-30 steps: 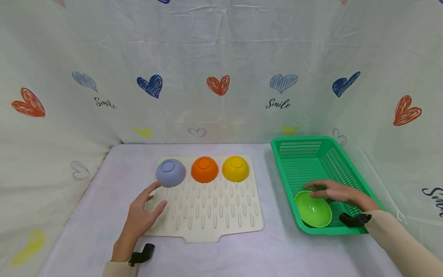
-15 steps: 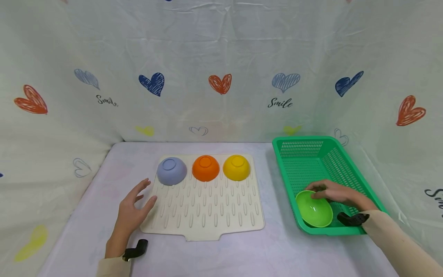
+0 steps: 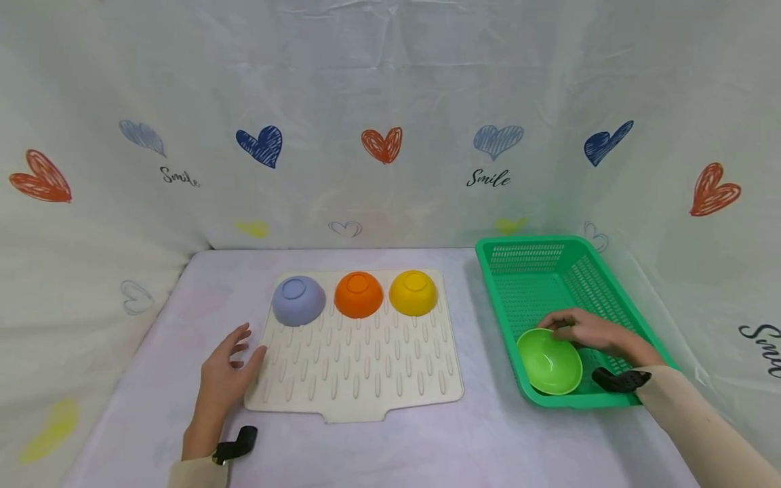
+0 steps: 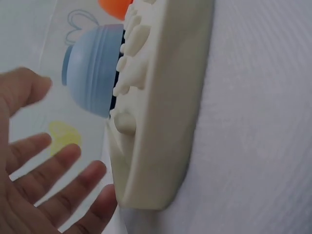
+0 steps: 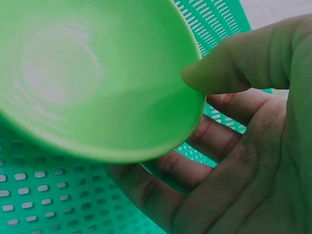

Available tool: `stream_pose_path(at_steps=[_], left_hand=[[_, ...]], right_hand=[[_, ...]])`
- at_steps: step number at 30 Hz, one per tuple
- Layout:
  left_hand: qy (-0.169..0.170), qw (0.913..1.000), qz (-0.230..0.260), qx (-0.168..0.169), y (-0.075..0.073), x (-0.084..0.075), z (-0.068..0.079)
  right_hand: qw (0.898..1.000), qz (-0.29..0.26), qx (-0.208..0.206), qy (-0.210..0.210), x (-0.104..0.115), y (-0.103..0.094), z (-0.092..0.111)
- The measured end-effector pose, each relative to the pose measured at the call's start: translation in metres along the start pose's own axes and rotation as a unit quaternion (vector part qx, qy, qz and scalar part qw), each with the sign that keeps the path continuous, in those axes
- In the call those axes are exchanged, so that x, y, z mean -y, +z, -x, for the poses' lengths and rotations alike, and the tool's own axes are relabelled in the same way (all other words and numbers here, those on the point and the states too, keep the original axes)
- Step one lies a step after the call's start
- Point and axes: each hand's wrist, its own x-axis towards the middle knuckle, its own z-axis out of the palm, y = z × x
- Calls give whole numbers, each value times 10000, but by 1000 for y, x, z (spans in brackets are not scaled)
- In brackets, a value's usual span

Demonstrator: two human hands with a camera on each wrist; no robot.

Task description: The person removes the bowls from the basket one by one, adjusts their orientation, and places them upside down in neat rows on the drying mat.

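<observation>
A light green bowl [image 3: 550, 366] sits mouth up in the near end of the green basket [image 3: 497, 318]. My right hand [image 3: 588, 332] pinches its rim, thumb over the inside and fingers under the outer wall, as the right wrist view shows. My left hand [image 3: 222, 379] is held with loosely bent fingers beside the left edge of the cream drying tray [image 3: 366, 379], holding nothing. Upside down along the tray's far edge stand a blue bowl [image 3: 299, 301], an orange bowl [image 3: 358, 295] and a yellow bowl [image 3: 413, 293]. In the left wrist view the blue bowl [image 4: 95, 70] lies beyond the fingers.
The basket's raised, slotted walls surround the green bowl. Ribs cover the tray's surface in front of the three bowls. A white cloth [image 3: 439, 447] covers the table, and a curtain [image 3: 427, 81] printed with hearts hangs behind it and at both sides.
My left hand has drawn back from near the blue bowl, leftward and towards me. The right hand's thumb and fingers have closed on the green bowl's rim; the bowl stays in the basket.
</observation>
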Motion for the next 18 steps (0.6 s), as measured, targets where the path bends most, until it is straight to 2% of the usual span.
stream_pose_path(at_steps=[5, 12, 18], left_hand=[[-269, 9995, -166, 82, 0, 2, 1], [-753, 9963, -389, 172, -3, 0, -2], [-582, 9970, -457, 205, -5, 1, -3]], right_hand=[[9997, -123, -178, -137, 2, -2, 7], [9945, 44, -969, -398, 9, -8, 20], [9868, 194, -1457, -686, 25, -13, 29]])
